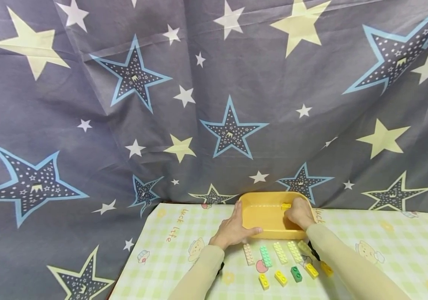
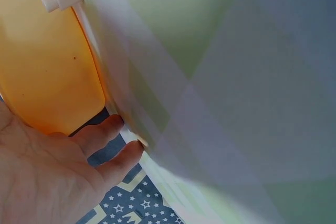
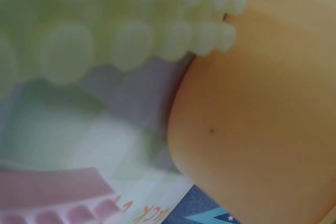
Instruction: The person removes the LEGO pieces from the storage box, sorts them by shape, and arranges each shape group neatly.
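An orange-yellow tray (image 1: 270,235) stands at the table's back edge. My left hand (image 1: 232,229) spreads round its left front corner, thumb along the front wall and fingers reaching back along the left side. In the left wrist view, fingertips (image 2: 131,153) lie just outside the tray wall (image 2: 52,77). Inside the tray, at the right end, is my right hand (image 1: 299,213) with bent fingers. A small yellow brick (image 1: 285,206) shows right beside those fingers; I cannot tell whether they hold it. The right wrist view shows the tray's outer wall (image 3: 252,119) but not the hand.
Before the tray stand two rows of toy bricks: a peach one (image 1: 248,254), a mint one (image 1: 265,256) and pale yellow ones (image 1: 280,253) behind; small yellow ones (image 1: 264,281) and a dark green one (image 1: 296,273) nearer. A star-patterned curtain (image 1: 169,175) hangs behind the table.
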### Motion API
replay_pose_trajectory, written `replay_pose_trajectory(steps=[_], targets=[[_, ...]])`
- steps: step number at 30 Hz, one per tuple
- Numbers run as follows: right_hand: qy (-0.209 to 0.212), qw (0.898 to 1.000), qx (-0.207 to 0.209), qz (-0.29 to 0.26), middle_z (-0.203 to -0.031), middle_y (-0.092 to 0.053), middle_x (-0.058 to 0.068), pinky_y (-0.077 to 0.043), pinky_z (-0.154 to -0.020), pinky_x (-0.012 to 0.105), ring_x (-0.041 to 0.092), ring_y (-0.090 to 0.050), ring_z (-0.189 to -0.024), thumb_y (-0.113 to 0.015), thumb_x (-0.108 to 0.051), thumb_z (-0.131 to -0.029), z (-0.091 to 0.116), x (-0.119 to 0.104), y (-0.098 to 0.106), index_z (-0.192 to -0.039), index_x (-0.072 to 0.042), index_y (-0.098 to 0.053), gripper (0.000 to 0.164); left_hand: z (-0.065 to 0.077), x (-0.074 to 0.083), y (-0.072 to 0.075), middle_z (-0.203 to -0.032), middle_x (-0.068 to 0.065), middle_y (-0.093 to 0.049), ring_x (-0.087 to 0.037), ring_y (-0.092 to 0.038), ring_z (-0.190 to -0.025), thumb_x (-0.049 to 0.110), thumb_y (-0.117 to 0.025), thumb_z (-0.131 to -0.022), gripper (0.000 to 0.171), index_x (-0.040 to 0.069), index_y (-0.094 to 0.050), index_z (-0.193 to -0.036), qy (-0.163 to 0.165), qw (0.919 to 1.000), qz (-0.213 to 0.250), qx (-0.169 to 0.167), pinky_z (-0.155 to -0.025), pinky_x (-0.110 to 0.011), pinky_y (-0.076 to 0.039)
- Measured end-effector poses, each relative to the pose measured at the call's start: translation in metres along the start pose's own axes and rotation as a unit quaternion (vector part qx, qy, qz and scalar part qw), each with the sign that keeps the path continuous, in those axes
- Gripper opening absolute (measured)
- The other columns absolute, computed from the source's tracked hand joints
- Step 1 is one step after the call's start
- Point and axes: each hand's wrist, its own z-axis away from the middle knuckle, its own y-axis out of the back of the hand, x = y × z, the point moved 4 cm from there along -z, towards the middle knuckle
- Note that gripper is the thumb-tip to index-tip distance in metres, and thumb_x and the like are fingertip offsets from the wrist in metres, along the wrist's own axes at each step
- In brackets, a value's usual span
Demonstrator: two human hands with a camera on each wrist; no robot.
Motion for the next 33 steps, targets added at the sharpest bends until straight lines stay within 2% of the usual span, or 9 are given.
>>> replay_pose_trajectory(steps=[4,10,17,26,33], targets=[[0.005,1.0,0.004,-0.008,-0.078,-0.068,0.014,-0.044,-0.062,0.032,0.028,-0.054,-0.07,-0.067,-0.001,-0.068,0.014,-0.017,0.015,-0.069,-0.007,-0.065,0.006,0.0,0.001,0.0,-0.187,-0.009,-0.009,-0.049,-0.047,-0.156,0.07,-0.079,-0.09,0.128,0.012,-0.005,-0.177,-0.003,1.0,-0.001,-0.001,-0.125,-0.063,-0.043],[-0.007,1.0,-0.01,-0.01,-0.068,-0.059,0.007,-0.035,-0.06,0.029,0.024,-0.048,-0.066,-0.064,0.004,-0.073,0.034,-0.04,0.031,-0.065,-0.01,-0.059,0.017,0.001,0.002,0.0,-0.187,-0.01,-0.008,-0.048,-0.047,-0.157,0.069,-0.079,-0.09,0.128,0.011,-0.006,-0.177,-0.007,1.0,0.002,-0.005,-0.125,-0.064,-0.043],[-0.006,1.0,0.005,-0.005,-0.08,-0.071,0.013,-0.043,-0.064,0.029,0.027,-0.059,-0.074,-0.066,0.004,-0.074,0.037,-0.043,0.032,-0.077,-0.002,-0.071,0.009,-0.001,0.001,-0.001,-0.187,-0.009,-0.01,-0.048,-0.046,-0.157,0.07,-0.078,-0.089,0.128,0.012,-0.006,-0.177,-0.003,1.0,-0.003,-0.003,-0.126,-0.064,-0.043],[-0.004,1.0,0.004,-0.018,-0.066,-0.064,0.006,-0.038,-0.058,0.028,0.023,-0.053,-0.065,-0.071,0.0,-0.068,0.034,-0.04,0.027,-0.065,-0.006,-0.065,0.01,-0.003,0.0,-0.002,-0.187,-0.009,-0.009,-0.047,-0.045,-0.158,0.069,-0.079,-0.09,0.128,0.011,-0.006,-0.177,-0.002,1.0,-0.006,-0.002,-0.127,-0.064,-0.041],[0.002,1.0,0.014,-0.022,-0.064,-0.062,0.005,-0.037,-0.058,0.029,0.023,-0.051,-0.064,-0.068,0.0,-0.069,0.033,-0.04,0.025,-0.063,-0.007,-0.062,0.011,-0.004,-0.002,-0.003,-0.187,-0.008,-0.008,-0.045,-0.044,-0.16,0.068,-0.079,-0.09,0.128,0.013,-0.004,-0.178,0.005,1.0,-0.007,-0.004,-0.128,-0.065,-0.04]])
